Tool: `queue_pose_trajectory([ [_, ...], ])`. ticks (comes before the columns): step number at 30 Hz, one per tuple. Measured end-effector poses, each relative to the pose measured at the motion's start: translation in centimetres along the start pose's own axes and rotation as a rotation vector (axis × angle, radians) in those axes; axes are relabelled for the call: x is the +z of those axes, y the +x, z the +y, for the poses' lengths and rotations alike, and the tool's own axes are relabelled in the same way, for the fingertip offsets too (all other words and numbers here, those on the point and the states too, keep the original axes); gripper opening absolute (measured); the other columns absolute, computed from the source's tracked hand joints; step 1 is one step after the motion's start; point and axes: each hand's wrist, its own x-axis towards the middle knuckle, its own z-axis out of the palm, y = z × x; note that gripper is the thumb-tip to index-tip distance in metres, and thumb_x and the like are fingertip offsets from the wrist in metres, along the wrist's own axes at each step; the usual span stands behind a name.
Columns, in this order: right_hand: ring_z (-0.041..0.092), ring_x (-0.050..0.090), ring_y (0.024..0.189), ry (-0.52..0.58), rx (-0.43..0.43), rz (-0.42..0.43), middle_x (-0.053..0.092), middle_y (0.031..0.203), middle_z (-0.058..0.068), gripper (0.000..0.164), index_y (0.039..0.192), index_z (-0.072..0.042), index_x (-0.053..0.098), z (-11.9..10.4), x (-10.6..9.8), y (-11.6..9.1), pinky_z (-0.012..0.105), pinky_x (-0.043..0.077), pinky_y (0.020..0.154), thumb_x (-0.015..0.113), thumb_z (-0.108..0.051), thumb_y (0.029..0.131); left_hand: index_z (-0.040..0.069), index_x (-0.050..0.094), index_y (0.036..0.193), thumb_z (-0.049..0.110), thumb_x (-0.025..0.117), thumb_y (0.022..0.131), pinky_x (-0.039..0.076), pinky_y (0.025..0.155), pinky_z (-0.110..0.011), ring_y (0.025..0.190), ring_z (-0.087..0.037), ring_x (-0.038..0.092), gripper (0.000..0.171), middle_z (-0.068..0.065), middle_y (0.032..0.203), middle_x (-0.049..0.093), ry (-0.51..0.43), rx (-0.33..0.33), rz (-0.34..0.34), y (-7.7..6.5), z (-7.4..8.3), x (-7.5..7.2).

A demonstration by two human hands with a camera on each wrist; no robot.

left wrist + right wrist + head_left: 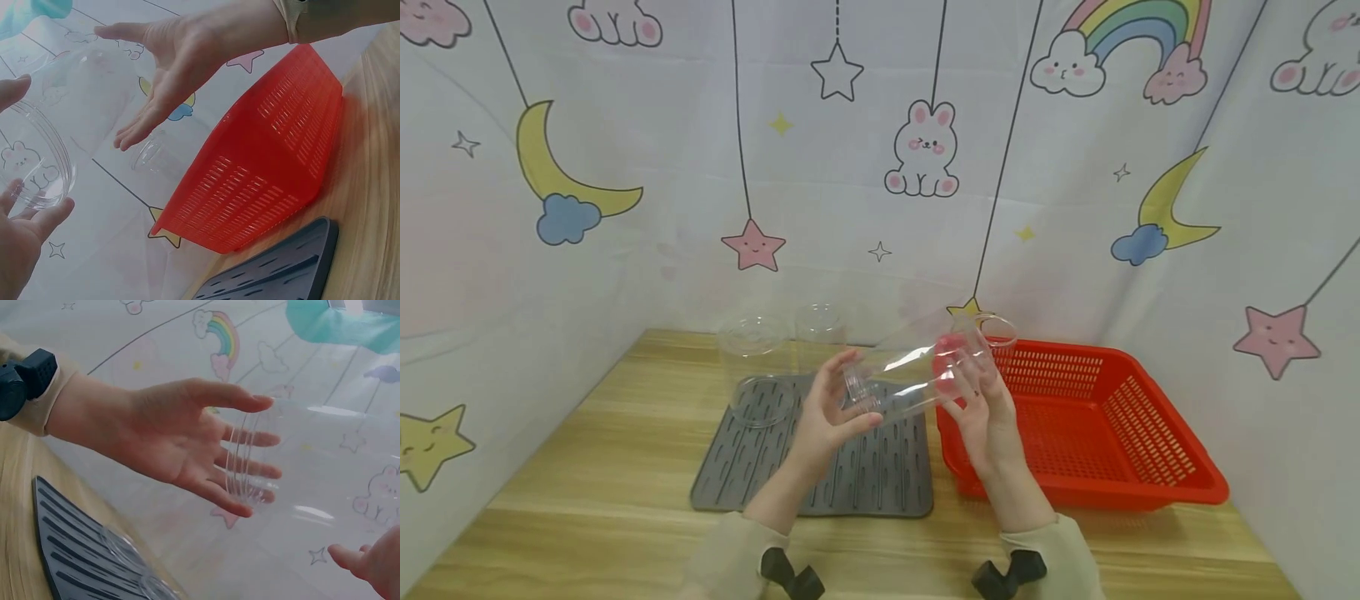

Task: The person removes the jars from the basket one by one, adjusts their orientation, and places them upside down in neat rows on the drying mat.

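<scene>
A clear plastic jar [898, 371] lies on its side in the air above the grey ridged mat [880, 492]. My left hand [823, 408] holds its threaded neck, thumb on one side and fingers on the other, as the right wrist view shows. At the opposite end, my right hand [992, 417] overlaps the jar's base; its fingers [140, 122] are straight and the thumb is spread wide in the left wrist view. Red from behind shows through that end of the jar.
A red slotted basket [1082, 492] stands on the wooden table [565, 492] to the right. Another clear container [1000, 329] shows its rim at the basket's back left corner. Two more clear containers, one larger [756, 358] and one smaller [820, 325], stand toward the mat's back left.
</scene>
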Motion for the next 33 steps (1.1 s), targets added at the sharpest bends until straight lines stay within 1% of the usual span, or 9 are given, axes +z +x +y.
queue_pose_trajectory([
  [4,0.032,0.038,0.141,0.063,-0.006,-0.022,0.038,0.154,0.012,0.060,0.151,-0.024,0.035,0.3,0.2,-0.1,0.036,0.052,0.101,0.056,-0.035,0.096,0.000,0.022,0.149,0.014,0.078,0.079,0.037,0.108,-0.062,0.144,-0.042,0.025,0.091,-0.022,0.158,0.020,0.000,0.015,-0.024,-0.1,0.0,0.0],
  [8,0.028,0.047,0.134,0.084,-0.017,-0.018,0.046,0.148,0.008,0.061,0.149,-0.022,0.036,0.5,0.3,-0.2,0.036,0.051,0.102,0.058,-0.034,0.094,0.000,0.022,0.149,0.018,0.078,0.080,0.038,0.108,-0.063,0.143,-0.044,0.025,0.090,-0.020,0.158,0.022,0.001,0.029,-0.043,-0.1,0.0,0.0],
  [12,0.025,0.053,0.128,0.101,-0.022,-0.014,0.051,0.142,0.006,0.058,0.145,-0.022,0.038,0.5,0.4,-0.2,0.036,0.052,0.102,0.061,-0.033,0.093,0.000,0.022,0.149,0.022,0.078,0.081,0.038,0.108,-0.062,0.143,-0.047,0.022,0.090,-0.019,0.158,0.022,0.013,0.035,-0.058,-0.1,0.0,-0.1],
  [18,0.023,0.052,0.128,0.126,-0.015,-0.023,0.048,0.144,0.006,0.060,0.146,-0.022,0.034,0.6,0.6,-0.5,0.033,0.052,0.101,0.061,-0.033,0.093,0.002,0.022,0.149,0.024,0.077,0.082,0.037,0.108,-0.064,0.145,-0.047,0.018,0.090,-0.018,0.159,0.019,0.038,0.021,-0.072,-0.1,0.0,-0.3],
  [21,0.023,0.051,0.129,0.141,-0.011,-0.021,0.047,0.145,0.007,0.058,0.146,-0.024,0.035,0.7,0.7,-0.5,0.034,0.052,0.102,0.059,-0.031,0.094,0.004,0.022,0.150,0.026,0.078,0.082,0.036,0.108,-0.064,0.146,-0.046,0.018,0.090,-0.017,0.159,0.019,0.047,0.008,-0.080,-0.1,0.1,-0.5],
  [25,0.024,0.049,0.131,0.148,-0.019,-0.021,0.045,0.146,0.007,0.055,0.148,-0.025,0.035,0.6,0.9,-0.5,0.035,0.051,0.102,0.053,-0.027,0.096,0.005,0.023,0.150,0.025,0.080,0.081,0.029,0.111,-0.066,0.148,-0.043,0.018,0.092,-0.018,0.159,0.021,0.055,-0.017,-0.087,-0.1,0.4,-0.8],
  [29,0.026,0.046,0.134,0.142,-0.015,-0.015,0.043,0.148,0.009,0.058,0.151,-0.021,0.031,0.4,1.1,-0.5,0.035,0.051,0.102,0.050,-0.024,0.096,0.008,0.027,0.150,0.019,0.081,0.079,0.022,0.116,-0.064,0.149,-0.036,0.020,0.090,-0.016,0.160,0.024,0.119,-0.054,-0.083,-0.1,1.0,-1.1],
  [31,0.027,0.047,0.133,0.137,-0.010,-0.010,0.046,0.145,0.008,0.059,0.151,-0.018,0.030,0.3,1.1,-0.5,0.036,0.052,0.101,0.050,-0.023,0.096,0.010,0.030,0.150,0.017,0.082,0.078,0.022,0.118,-0.060,0.148,-0.034,0.022,0.089,-0.015,0.160,0.027,0.163,-0.063,-0.083,-0.1,1.4,-1.3],
  [33,0.026,0.049,0.132,0.135,-0.008,-0.007,0.051,0.141,0.006,0.059,0.149,-0.016,0.032,0.2,1.2,-0.4,0.036,0.053,0.099,0.052,-0.023,0.094,0.010,0.034,0.149,0.017,0.082,0.078,0.023,0.119,-0.057,0.148,-0.032,0.025,0.087,-0.014,0.159,0.030,0.201,-0.056,-0.088,-0.1,1.9,-1.5],
])
